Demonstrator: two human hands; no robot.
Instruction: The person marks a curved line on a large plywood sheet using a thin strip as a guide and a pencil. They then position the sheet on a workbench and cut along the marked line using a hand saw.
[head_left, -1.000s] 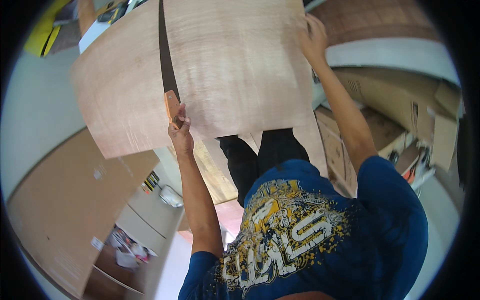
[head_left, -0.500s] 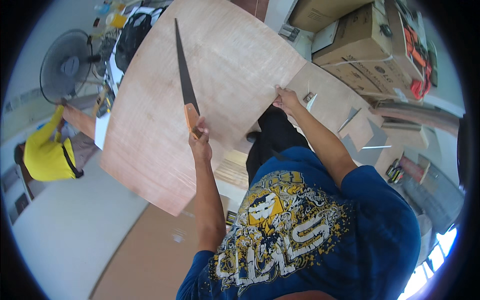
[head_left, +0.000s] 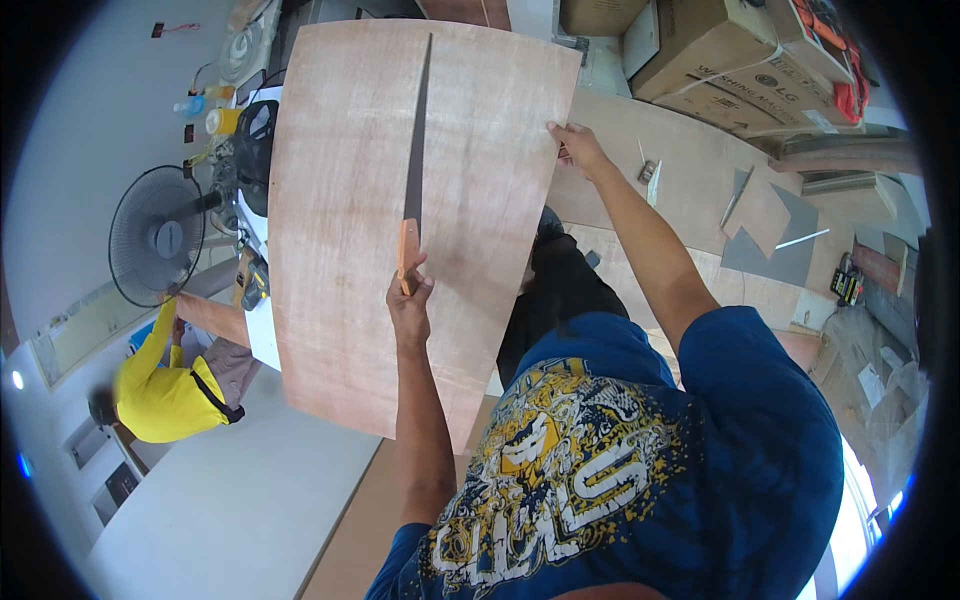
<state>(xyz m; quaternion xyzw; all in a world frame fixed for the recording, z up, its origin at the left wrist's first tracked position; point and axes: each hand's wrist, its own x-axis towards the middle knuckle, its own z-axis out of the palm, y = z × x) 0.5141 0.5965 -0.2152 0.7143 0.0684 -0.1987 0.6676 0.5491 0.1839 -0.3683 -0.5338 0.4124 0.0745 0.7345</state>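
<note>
Holding an orange-handled, dark-bladed handsaw point(head_left: 415, 170) in my left hand point(head_left: 409, 308), its long axis and tip pointing away from me over a broad pale-brown wooden sheet point(head_left: 335, 220), I pinch the sheet's right edge with my right hand point(head_left: 581, 150).

Board point(head_left: 345, 230) before me, saw point(head_left: 414, 175) over it!
My left hand point(head_left: 409, 315) is at the saw's handle, my right hand point(head_left: 583, 150) at the board's right edge; off left there's the fan point(head_left: 157, 236), a co-worker point(head_left: 170, 395) near it; ahead to the right, boxes point(head_left: 715, 95).
</note>
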